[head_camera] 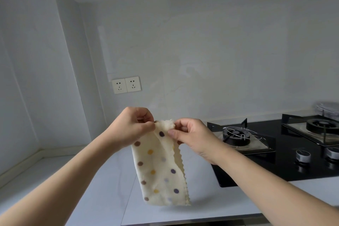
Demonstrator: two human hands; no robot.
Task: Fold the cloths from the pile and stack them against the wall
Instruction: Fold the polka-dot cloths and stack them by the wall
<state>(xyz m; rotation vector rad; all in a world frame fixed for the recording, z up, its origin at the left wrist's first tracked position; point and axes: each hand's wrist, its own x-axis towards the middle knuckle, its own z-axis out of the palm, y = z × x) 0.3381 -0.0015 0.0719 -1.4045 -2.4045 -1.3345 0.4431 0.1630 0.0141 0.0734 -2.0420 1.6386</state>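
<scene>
Both hands (134, 126) (190, 135) pinch dotted cloth (159, 169) above pale counter (102, 189); black hob (256, 167) right.

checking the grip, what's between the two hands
Only the top edge of the dotted cloth, pinched by left hand and right hand, in the head view.

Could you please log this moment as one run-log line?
left hand: pinches dotted cloth top | right hand: pinches top | cloth: hanging above counter
</scene>
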